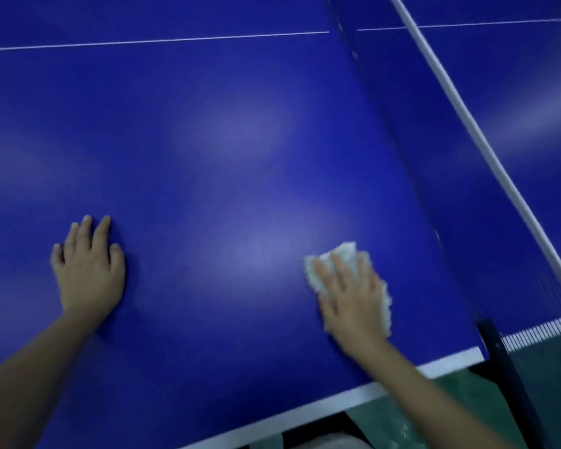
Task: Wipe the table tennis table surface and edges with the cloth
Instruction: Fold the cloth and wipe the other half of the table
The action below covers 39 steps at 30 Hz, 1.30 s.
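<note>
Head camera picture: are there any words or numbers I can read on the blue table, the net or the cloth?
None: there are no words or numbers to read.
The blue table shows only plain white lines.
The cloth is plain white.
The net carries no letters that can be made out; the picture is blurred there.

Table surface [240, 124]: open blue run ahead and between the hands, out to the white centre line. Obstacles: left hand [88, 270] flat on the surface; right hand [353, 303] pressing the cloth [347, 254] near the front edge. Right side barred by the net [474, 131], its dark post [499, 358] at the table's edge.
</note>
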{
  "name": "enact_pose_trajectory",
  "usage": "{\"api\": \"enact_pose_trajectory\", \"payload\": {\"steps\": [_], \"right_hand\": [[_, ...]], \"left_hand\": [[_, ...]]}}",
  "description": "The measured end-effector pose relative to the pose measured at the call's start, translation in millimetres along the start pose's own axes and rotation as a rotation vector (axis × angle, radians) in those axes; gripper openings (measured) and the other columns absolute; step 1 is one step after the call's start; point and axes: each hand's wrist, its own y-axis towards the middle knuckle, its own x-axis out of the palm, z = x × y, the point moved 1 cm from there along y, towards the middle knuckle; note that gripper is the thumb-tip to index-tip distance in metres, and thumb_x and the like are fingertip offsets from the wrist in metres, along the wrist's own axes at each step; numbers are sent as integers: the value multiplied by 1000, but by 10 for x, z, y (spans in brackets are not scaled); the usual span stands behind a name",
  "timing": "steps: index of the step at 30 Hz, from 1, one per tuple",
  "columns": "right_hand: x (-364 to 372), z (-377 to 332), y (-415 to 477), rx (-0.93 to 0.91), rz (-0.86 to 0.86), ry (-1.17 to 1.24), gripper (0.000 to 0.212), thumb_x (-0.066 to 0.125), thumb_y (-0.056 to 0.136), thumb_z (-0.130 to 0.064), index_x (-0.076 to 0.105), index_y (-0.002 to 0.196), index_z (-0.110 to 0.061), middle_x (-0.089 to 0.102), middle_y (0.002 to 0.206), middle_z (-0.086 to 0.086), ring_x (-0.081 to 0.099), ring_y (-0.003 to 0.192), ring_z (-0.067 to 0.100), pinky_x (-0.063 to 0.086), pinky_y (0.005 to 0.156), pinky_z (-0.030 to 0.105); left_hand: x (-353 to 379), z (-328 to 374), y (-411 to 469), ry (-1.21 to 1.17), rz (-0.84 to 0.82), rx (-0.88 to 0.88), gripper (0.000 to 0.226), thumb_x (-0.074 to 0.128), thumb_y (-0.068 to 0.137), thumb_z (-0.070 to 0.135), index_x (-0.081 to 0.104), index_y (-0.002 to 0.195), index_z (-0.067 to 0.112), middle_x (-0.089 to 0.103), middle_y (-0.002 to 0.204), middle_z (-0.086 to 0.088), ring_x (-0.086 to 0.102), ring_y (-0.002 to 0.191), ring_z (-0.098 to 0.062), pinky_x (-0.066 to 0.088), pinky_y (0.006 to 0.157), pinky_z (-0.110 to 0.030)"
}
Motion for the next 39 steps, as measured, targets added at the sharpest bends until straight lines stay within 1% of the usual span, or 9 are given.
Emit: {"api": "enact_pose_trajectory", "payload": {"steps": [6,10,14,19,23,26,31,36,39], "right_hand": [[13,-344,-613,-593,-102,8,55,41,83,-36,46,137,-35,45,144,-2,44,128,39,40,98,50],[-49,236,-682,-3,-81,-99,55,14,92,-42,29,145,-40,28,152,9,33,132,38,38,101,48],[-39,194,-902,655,86,168,48,46,94,-30,41,141,-23,37,147,8,28,129,43,29,103,54],[-25,-1086,-1103,202,45,112,47,52,89,-27,47,135,-28,41,143,8,43,119,37,42,87,43],[-99,-1742,-1345,-269,-113,404,49,55,82,-5,59,126,-26,57,127,0,53,104,32,41,86,34],[-233,-1676,-1493,-171,-251,751,45,50,90,-3,55,130,-23,54,127,-3,46,117,19,30,93,20],[-523,-1733,-2035,23,197,1009,42,44,96,-17,39,136,-30,43,142,-1,37,129,14,24,105,16],[-260,-1165,-2361,249,-83,588,71,44,84,3,26,148,-24,27,152,-3,37,131,23,28,104,25],[-328,-1007,-2487,430,123,611,74,42,79,5,29,147,-21,31,151,4,40,127,29,34,104,33]], "left_hand": [[-86,289,-592,-6,-94,28,47,48,92,7,42,138,2,33,148,-23,28,138,-38,19,108,-58],[-189,395,-1472,-28,-208,243,51,31,90,23,54,129,2,46,139,-22,42,130,-39,29,103,-60],[-244,322,-2109,-30,-235,326,44,42,85,18,62,122,6,55,132,-18,52,122,-35,38,97,-60],[-216,178,-2405,-149,-260,251,44,29,101,23,34,145,21,20,156,1,11,145,-11,2,116,-33],[-393,291,-2485,-570,-251,85,37,30,102,19,49,132,12,51,136,-3,38,133,-19,16,116,-35],[-496,448,-2529,-792,-255,-80,34,28,102,23,52,125,14,57,120,-3,51,113,-24,37,101,-41],[-568,1025,-2670,-1412,-664,-377,42,24,102,31,59,109,9,64,112,-8,62,102,-19,48,92,-33],[-489,1426,-2784,-1595,-1117,-636,53,18,100,46,53,121,11,53,120,-14,47,118,-31,34,100,-43],[-388,1582,-2900,-1520,-1202,-624,50,19,100,40,57,110,10,60,102,-12,54,100,-27,40,93,-40]]}}
